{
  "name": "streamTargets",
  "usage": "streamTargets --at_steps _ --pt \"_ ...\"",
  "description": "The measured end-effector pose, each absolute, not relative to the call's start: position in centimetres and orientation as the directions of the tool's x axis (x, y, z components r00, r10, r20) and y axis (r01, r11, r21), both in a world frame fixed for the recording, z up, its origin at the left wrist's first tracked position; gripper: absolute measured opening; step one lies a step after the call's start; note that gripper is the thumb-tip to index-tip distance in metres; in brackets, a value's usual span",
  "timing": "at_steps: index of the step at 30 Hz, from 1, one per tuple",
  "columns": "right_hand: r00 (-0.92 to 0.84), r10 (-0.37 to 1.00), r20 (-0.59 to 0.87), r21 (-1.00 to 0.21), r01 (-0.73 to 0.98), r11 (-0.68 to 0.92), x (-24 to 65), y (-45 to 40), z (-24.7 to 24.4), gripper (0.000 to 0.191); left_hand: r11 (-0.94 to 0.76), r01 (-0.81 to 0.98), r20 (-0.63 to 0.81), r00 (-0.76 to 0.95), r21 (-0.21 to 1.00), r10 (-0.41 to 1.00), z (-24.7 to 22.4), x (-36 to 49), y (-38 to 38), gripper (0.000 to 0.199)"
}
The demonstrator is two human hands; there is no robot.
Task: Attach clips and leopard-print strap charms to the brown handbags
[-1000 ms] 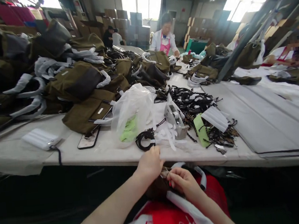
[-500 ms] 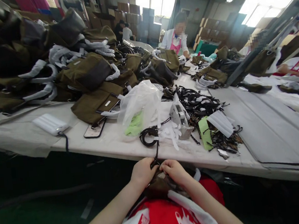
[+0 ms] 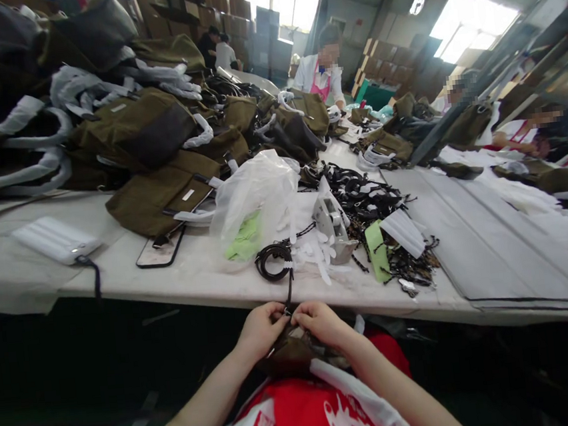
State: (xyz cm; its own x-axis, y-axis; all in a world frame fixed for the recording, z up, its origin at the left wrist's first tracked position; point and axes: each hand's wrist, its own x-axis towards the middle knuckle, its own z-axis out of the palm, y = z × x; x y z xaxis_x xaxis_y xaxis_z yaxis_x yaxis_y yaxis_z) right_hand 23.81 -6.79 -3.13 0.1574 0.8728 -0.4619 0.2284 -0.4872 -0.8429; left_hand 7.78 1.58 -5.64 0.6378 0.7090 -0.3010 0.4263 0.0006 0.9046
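Both of my hands meet over my lap at the table's front edge. My left hand (image 3: 263, 327) pinches the lower end of a dark strap (image 3: 289, 289) near a small metal fitting. Beside it, my right hand (image 3: 319, 321) has its fingers closed at the edge of a brown-green bag (image 3: 290, 352) on my lap. The strap runs up over the edge to a dark coil (image 3: 273, 262) bound with white. A white-wrapped handle (image 3: 354, 387) lies under my right forearm. Finer detail between the fingertips is too small to tell.
Olive bags (image 3: 156, 192) pile up at the left and back. A phone (image 3: 161, 250), a clear plastic bag (image 3: 257, 195), a tape dispenser (image 3: 334, 221) and black straps (image 3: 363, 195) lie on the table (image 3: 209, 274). A person in a pink apron (image 3: 321, 87) is across it.
The view has turned slightly, so the table things sit further left. My hands remain together at the strap end and bag, with small finger shifts.
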Motion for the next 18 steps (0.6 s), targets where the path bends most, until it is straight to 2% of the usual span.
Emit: streamTargets --at_steps 4,10,15,18 --pt "0.206 0.862 -0.464 -0.808 0.302 -0.506 23.4 -5.9 -3.3 0.017 -0.005 0.37 -0.264 0.671 0.929 0.693 -5.7 7.5 1.8 0.026" --pt "0.264 0.882 -0.389 -0.775 0.425 -0.469 22.9 -4.8 -3.3 0.019 -0.044 0.32 -0.196 0.677 0.946 0.709 -4.8 7.3 2.4 0.035" --pt "0.273 0.896 -0.35 -0.769 0.462 -0.441 22.6 -5.4 -2.9 0.02 0.143 0.23 -0.263 0.671 0.963 0.693 -5.3 7.8 2.5 0.037" --pt "0.286 0.898 -0.334 -0.777 0.455 -0.434 22.5 -5.8 -2.8 0.021 0.211 0.242 -0.32 0.657 0.947 0.683 -5.6 8.0 2.4 0.038"
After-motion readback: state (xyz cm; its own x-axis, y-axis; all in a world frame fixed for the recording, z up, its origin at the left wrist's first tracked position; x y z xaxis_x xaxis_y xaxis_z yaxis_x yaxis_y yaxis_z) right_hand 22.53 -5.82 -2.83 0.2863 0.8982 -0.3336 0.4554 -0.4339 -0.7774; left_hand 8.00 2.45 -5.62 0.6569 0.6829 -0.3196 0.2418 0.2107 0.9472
